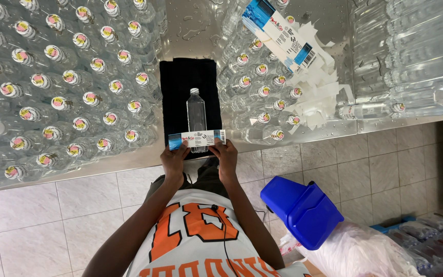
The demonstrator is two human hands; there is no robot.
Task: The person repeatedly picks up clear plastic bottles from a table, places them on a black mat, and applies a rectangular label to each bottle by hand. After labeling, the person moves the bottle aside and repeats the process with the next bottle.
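Observation:
A clear plastic bottle (196, 114) lies on a black cloth (178, 87) at the edge of a steel table (129, 160), its cap pointing away from me. A blue and white paper label (197, 138) stretches across the bottle's lower end. My left hand (174, 160) pinches the label's left end. My right hand (225, 156) holds its right end. Both hands press the label against the bottle.
Several capped clear bottles (62, 87) stand packed to the left, and several more bottles (262, 87) to the right of the cloth. A stack of labels (281, 38) and torn white backing papers (319, 97) lie at right. A blue bin (303, 210) with a plastic bag sits on the tiled floor.

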